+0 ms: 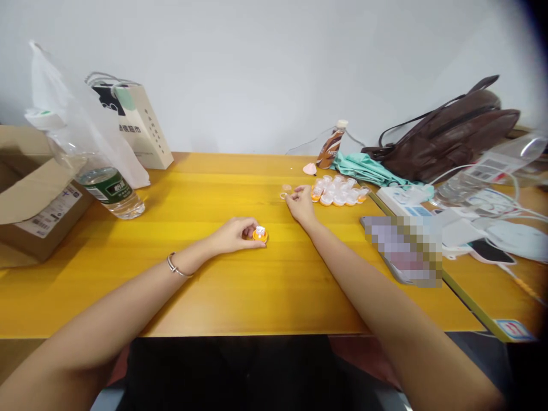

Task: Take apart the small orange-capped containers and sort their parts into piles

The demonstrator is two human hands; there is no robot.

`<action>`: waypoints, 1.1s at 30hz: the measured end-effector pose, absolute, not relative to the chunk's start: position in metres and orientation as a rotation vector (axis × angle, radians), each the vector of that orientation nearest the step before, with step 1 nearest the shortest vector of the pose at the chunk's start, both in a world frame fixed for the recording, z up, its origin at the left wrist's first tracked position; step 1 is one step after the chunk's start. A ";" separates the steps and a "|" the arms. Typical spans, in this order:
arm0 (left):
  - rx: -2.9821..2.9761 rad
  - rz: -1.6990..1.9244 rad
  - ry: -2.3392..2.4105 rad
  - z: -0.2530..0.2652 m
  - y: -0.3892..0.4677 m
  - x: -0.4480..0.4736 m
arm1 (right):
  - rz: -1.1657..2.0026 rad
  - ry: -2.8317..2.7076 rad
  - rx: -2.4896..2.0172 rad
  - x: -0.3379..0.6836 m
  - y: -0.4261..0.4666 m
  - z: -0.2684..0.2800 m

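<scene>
My left hand (240, 235) is closed around a small round orange base with a little white figure (260, 233) on it. It holds this piece at the middle of the table, between thumb and fingers. Farther forward and to the right, my right hand (302, 204) has its fingers drawn together at the edge of a small pale ring (283, 196). A small clear piece (286, 187) lies just behind that ring. Right beside the right hand sits a cluster of several small clear domed containers (338, 191), some with orange parts.
The yellow table (205, 308) carries a water bottle (112, 191), cardboard box (38, 211) and paper bag (143, 125) at left. Toward the right are a brown drink bottle (331, 147), teal cloth (363, 167), brown backpack (454, 137), phone (400, 251) and white cables (509, 200).
</scene>
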State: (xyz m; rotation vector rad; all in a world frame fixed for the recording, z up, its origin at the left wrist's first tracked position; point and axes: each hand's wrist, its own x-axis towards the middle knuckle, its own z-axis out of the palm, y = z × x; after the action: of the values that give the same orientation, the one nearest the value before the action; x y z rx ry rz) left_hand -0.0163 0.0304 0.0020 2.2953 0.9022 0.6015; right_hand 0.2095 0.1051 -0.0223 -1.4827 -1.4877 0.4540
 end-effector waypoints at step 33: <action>2.385 0.646 0.889 0.002 0.031 -0.011 | 0.588 -2.000 -0.979 0.170 0.001 -0.004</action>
State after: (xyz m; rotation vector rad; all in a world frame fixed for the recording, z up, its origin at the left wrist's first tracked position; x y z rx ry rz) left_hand -0.0109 0.0307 0.0019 2.3854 0.8890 0.6456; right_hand 0.1701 0.0012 -0.0041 -0.9787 -2.0004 0.5879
